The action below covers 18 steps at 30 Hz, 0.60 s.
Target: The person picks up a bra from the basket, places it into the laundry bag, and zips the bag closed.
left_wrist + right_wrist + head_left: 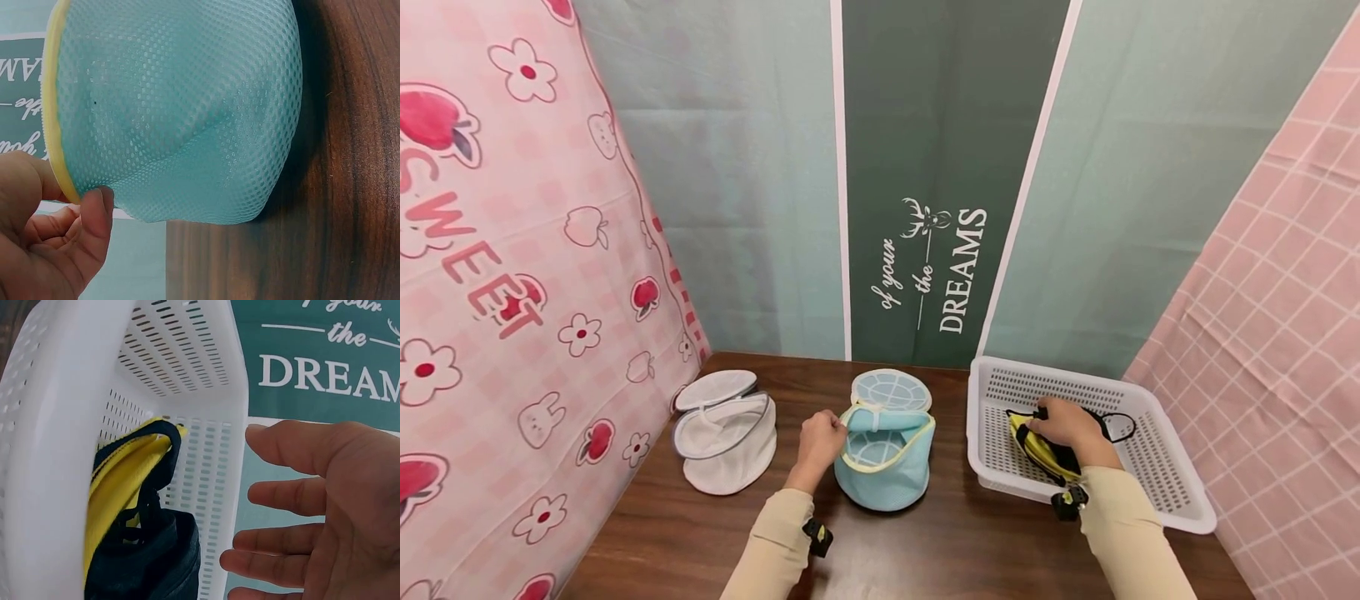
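My left hand [820, 444] pinches the yellow-edged rim of a light-blue mesh laundry bag [886, 487]. The bag stands unzipped on the table with its round lid folded back. In the left wrist view, thumb and fingers grip that rim at the lower corner of the bag [187, 119]. My right hand [1067, 425] is over the white plastic basket [1157, 408], above yellow and dark cloth pieces [1021, 433] with thin dark straps. The right wrist view shows its fingers [287, 497] spread and fairly straight, apart from the cloth [115, 506].
A white mesh laundry bag [733, 458] with a grey edge stands at the left of the brown wooden table [910, 550], its lid folded back. Behind the table hangs a green printed curtain [917, 125]. Pink cloths hang on both sides.
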{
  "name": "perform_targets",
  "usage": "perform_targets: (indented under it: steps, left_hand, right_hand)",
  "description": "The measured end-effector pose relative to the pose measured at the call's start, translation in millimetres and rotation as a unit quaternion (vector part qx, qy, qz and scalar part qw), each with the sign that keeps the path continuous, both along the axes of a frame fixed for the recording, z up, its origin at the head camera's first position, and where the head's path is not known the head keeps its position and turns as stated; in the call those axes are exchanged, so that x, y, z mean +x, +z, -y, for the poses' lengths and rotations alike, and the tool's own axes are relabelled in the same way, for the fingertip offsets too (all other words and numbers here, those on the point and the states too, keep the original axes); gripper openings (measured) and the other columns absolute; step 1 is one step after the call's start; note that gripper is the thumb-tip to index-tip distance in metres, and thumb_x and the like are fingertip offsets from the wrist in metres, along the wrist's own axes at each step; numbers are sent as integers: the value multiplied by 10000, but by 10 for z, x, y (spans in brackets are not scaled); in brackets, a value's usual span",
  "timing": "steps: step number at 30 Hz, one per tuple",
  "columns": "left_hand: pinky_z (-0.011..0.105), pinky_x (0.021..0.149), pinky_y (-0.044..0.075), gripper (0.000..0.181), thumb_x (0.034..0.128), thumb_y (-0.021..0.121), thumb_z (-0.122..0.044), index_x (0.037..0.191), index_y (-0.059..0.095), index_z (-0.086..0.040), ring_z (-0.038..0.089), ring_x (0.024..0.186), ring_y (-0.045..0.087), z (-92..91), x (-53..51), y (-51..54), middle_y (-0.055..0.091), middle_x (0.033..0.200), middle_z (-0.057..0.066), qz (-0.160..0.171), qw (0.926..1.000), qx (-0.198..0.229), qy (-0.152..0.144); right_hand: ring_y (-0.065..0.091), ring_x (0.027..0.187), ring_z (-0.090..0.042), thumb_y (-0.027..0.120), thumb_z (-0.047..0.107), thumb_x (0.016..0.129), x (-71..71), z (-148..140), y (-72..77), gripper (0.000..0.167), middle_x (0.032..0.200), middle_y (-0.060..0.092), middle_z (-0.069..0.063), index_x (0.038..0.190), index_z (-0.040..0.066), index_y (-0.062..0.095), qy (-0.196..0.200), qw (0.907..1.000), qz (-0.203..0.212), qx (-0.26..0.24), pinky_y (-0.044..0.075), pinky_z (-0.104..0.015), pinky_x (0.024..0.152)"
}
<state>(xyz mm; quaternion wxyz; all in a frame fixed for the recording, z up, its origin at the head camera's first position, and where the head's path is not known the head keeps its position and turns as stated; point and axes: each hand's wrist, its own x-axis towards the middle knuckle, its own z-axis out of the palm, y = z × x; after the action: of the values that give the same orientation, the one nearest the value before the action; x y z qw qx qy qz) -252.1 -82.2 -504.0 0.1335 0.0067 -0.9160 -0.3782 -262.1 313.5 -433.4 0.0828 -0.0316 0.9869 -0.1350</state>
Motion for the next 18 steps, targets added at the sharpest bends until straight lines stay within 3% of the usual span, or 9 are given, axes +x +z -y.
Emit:
perform_targets:
  steps: [10,18]
  left_hand:
    - [395,631,453,60,742,651,-59,725,594,-68,272,687,556,-2,-4,-3,591,715,65,97,9999,118,78]
    - [373,608,444,84,740,680,-22,803,626,-39,219,653,523,13,-19,-50,547,699,28,-221,9996,65,-138]
  right_hand:
    - [443,1076,-516,633,200,842,-162,-194,-89,597,1206,451,-384,1245,-193,432,-131,9997,69,-179,382,-577,849]
    - [467,1020,-522,636,172,836,-210,-336,-160,593,1162,441,-420,1209,-229,411,-272,9985,335,-339,414,-559,800]
